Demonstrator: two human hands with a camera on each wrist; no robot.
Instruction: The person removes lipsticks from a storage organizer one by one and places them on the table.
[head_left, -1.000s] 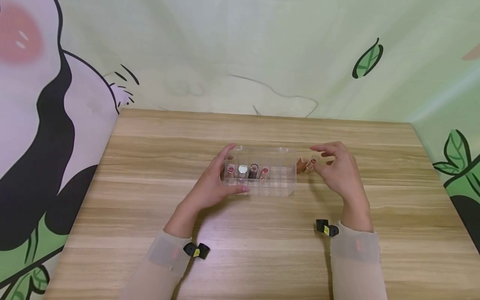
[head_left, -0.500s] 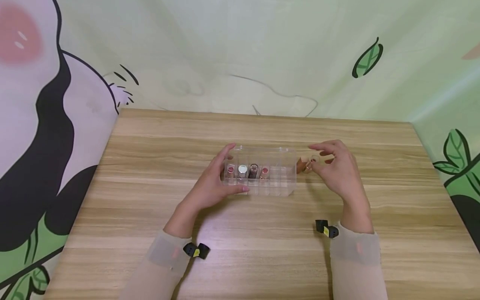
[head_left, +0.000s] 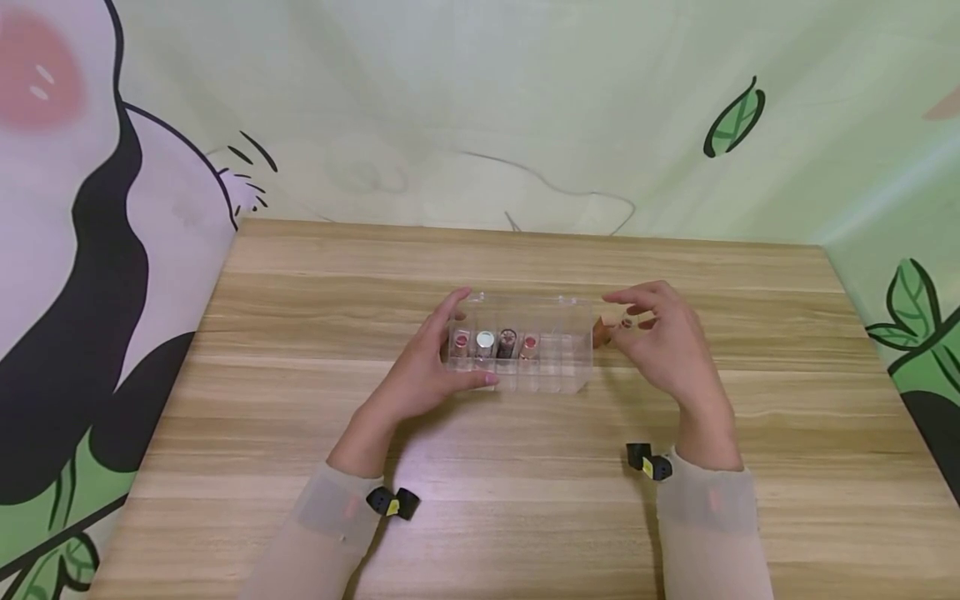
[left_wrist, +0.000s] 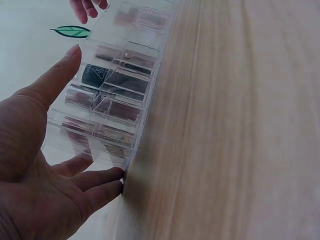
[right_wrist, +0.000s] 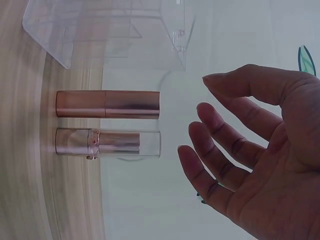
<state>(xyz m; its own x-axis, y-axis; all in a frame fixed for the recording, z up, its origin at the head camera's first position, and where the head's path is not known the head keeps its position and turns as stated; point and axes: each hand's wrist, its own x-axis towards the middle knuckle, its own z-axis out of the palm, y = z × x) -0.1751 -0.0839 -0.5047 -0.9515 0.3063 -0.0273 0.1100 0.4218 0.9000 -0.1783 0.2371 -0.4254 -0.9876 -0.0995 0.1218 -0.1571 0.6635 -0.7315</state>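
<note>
- A copper tube (right_wrist: 132, 104) and a clear-capped tube (right_wrist: 117, 142) stand upright side by side on the wooden table (head_left: 525, 517).
- The copper tube comes between the clear-capped tube and a clear organizer (head_left: 566, 375).
- Four other tubes (head_left: 507, 343) sit in neighbouring compartments toward the organizer's left end.
- The copper and clear-capped tubes are just below the right hand (head_left: 663, 342), whose thumb and loosely bent fingers are parted and holding nothing.
- The left hand (head_left: 420, 375) grips the organizer's left end, thumb along the near side.
- Behind the table hangs a pale green backdrop (head_left: 480, 100) with a painted leaf (head_left: 735, 123).
</note>
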